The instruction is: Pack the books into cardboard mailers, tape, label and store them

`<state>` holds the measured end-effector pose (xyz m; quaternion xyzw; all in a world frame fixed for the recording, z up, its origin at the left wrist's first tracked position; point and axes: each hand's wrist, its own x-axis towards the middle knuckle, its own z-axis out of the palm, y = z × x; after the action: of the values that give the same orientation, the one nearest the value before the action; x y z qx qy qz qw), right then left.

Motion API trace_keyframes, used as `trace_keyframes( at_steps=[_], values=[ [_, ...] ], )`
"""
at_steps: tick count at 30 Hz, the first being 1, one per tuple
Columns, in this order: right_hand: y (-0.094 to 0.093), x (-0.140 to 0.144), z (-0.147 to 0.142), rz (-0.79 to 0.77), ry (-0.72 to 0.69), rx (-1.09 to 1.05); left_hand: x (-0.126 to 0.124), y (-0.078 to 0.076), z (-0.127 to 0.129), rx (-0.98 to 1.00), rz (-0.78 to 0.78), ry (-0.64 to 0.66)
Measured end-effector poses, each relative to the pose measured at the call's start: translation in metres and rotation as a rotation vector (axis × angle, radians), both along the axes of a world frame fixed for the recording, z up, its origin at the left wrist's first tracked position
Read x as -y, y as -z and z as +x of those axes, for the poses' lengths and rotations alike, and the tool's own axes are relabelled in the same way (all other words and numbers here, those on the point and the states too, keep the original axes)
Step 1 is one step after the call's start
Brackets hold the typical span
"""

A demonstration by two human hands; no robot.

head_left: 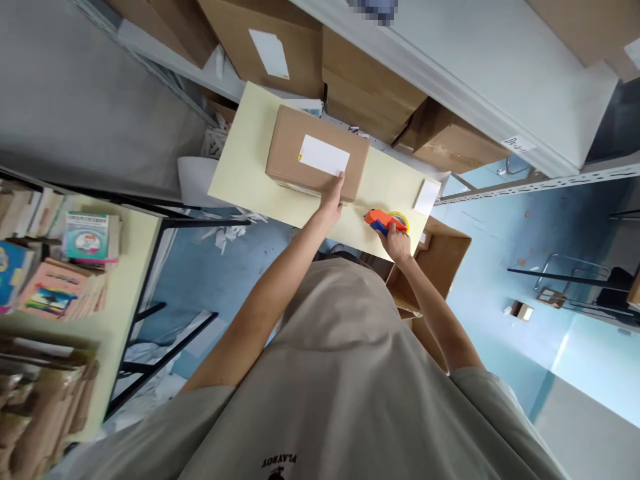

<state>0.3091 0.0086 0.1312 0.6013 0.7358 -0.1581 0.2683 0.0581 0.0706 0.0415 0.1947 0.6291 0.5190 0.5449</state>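
Head view, left hand: the left hand (332,197) was laid on the near edge of the box (315,157), fingers spread flat on the top beside the white label (323,155); nothing was clasped.
Head view, right hand: the right hand (397,240) was closed around the tape gun (385,220), which was resting on the table (240,160) just right of the box.
Head view, box: it was seen lying flat at the middle of the table, closed, label uppermost.
Head view, surroundings: a small white pad (427,197) was seen near the table's right end, an open carton (440,257) below that end, paper scraps (227,233) on the floor, books (55,267) on a side table at left.
Risk, box: since it was only pressed, not gripped, it could probably be slid along the smooth table if pushed by the tape gun.
Risk, tape gun: it was held close to the near table edge, so it might be knocked off, or its cutter might be caught on the left fingers.
Risk, label: it could be covered if tape were run crookedly.
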Motion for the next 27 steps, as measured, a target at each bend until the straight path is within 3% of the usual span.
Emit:
trace_keyframes(
  at_steps=[2, 5, 10, 14, 17, 20, 23, 25, 27],
  values=[
    [-0.001, 0.002, 0.003, -0.003, -0.039, -0.025, -0.008, -0.008, 0.004, 0.103, -0.127, -0.078],
    [0.001, 0.010, -0.001, -0.066, -0.145, -0.097, 0.007, -0.016, -0.011, 0.170, -0.249, -0.118],
    [0.011, 0.027, -0.048, -0.214, -0.354, -0.303, 0.053, -0.029, -0.074, -0.080, -0.174, -0.035],
    [0.014, 0.035, -0.079, -0.248, -0.364, -0.366, 0.061, -0.036, -0.105, -0.203, -0.184, 0.039],
    [0.011, 0.041, -0.056, -0.275, -0.344, -0.358, 0.054, -0.035, -0.107, -0.206, -0.211, 0.028],
    [0.008, 0.038, 0.003, -0.294, -0.259, -0.298, 0.049, -0.034, -0.103, -0.190, -0.225, -0.004],
    [0.010, 0.013, 0.056, -0.229, -0.092, -0.248, 0.048, -0.037, -0.103, -0.178, -0.227, 0.028],
    [0.016, -0.016, 0.065, -0.129, -0.061, -0.259, 0.049, -0.041, -0.107, -0.194, -0.235, 0.060],
    [0.024, -0.048, 0.051, -0.040, -0.072, -0.296, 0.050, -0.047, -0.112, -0.218, -0.246, 0.117]
  ],
)
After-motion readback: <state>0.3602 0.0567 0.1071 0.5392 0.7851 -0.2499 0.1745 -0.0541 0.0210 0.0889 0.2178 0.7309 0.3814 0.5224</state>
